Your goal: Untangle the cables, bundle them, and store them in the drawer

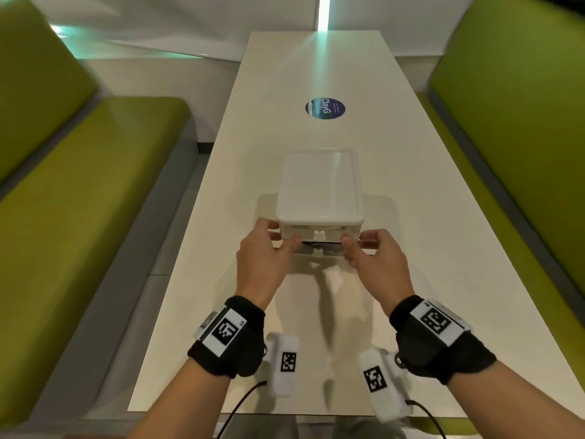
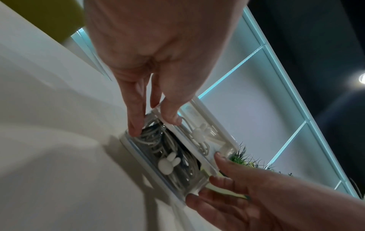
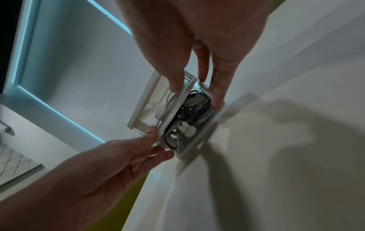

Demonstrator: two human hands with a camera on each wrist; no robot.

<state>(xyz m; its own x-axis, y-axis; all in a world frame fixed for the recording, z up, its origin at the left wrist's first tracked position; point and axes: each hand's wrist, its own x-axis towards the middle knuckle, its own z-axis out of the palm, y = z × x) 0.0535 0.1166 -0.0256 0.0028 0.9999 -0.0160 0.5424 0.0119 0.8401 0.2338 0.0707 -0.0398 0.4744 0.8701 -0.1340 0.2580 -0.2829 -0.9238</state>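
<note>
A small clear two-drawer box (image 1: 319, 185) stands mid-table. Its lower drawer (image 1: 319, 252) sticks out a little and holds coiled white and dark cables (image 2: 156, 140) (image 3: 193, 103). Each drawer front carries a white rabbit-shaped knob (image 2: 168, 162). My left hand (image 1: 281, 234) (image 2: 154, 125) is at the front left corner, thumb on the strip between the drawers, straight fingers touching the lower drawer's end. My right hand (image 1: 357, 240) (image 3: 196, 97) mirrors it at the front right corner. White cable also shows in the upper drawer (image 2: 203, 140).
The long white table (image 1: 411, 248) runs away from me between two green benches (image 1: 79, 185) (image 1: 522, 122). A round blue sticker (image 1: 325, 108) lies beyond the box. The table's near edge is just under my wrists.
</note>
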